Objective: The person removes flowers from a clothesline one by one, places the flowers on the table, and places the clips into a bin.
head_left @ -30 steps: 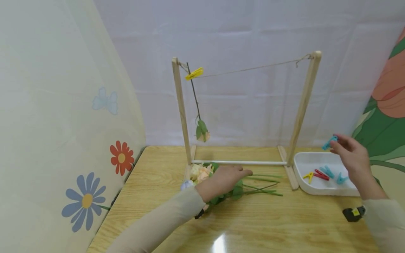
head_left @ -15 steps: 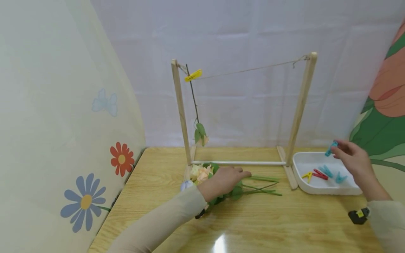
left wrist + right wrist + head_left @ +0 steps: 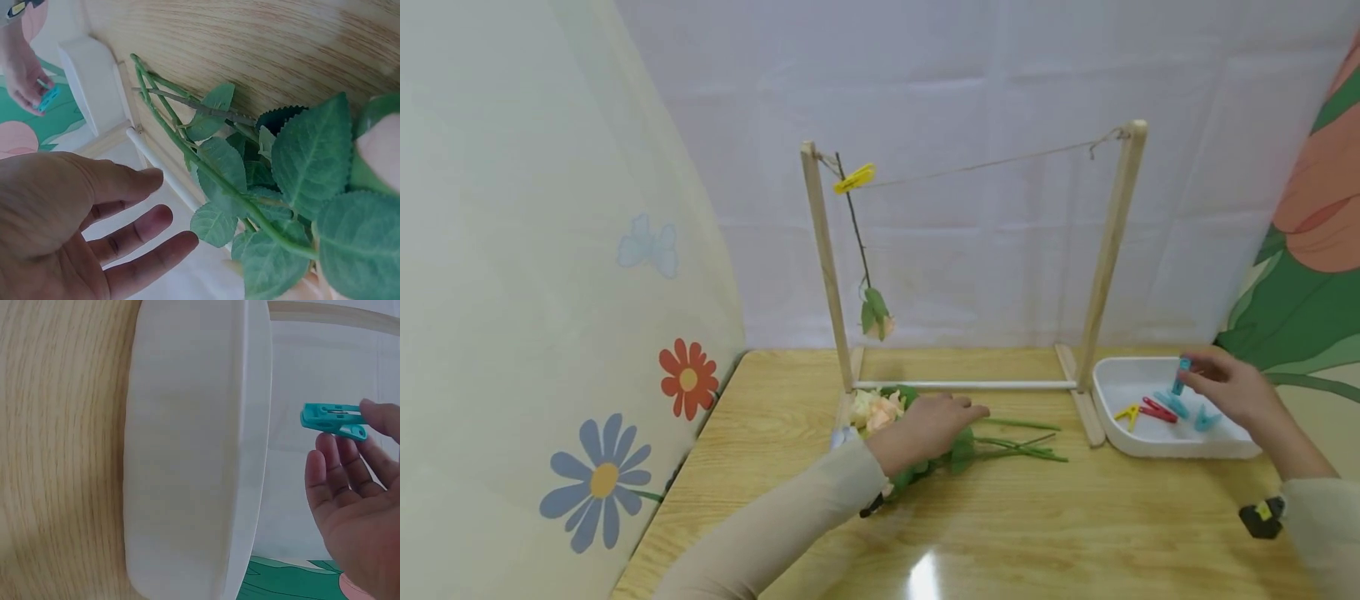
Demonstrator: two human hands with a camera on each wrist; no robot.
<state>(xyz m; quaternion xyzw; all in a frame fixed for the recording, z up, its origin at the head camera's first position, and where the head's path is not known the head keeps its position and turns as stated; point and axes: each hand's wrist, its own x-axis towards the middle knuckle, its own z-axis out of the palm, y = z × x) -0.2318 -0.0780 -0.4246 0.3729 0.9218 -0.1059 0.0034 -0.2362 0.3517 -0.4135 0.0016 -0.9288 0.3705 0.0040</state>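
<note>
My right hand [image 3: 1232, 385] pinches a teal clothespin [image 3: 334, 419] between thumb and fingers, over the white tray [image 3: 1187, 450]. In the head view my left hand [image 3: 928, 429] lies over a bunch of artificial roses. Its fingers are loosely bent with nothing between them in the left wrist view, beside the green leaves [image 3: 312, 156] and stems [image 3: 169, 122]. Pale rose heads [image 3: 883, 412] show left of that hand; the stems point right. One rose [image 3: 876, 315] hangs head down from a string [image 3: 977, 168], clipped by a yellow clothespin [image 3: 855, 178].
The string runs between two wooden posts [image 3: 1112, 258], joined low down by a white rod [image 3: 970, 385]. In the tray lie a yellow clothespin [image 3: 1127, 417], a red clothespin [image 3: 1157, 409] and teal ones [image 3: 1206, 418]. A white cloth [image 3: 985, 267] hangs behind.
My right hand has lowered toward the tray, and the teal clothespin in it has turned from slanted to nearly upright. The left hand has stayed over the roses.
</note>
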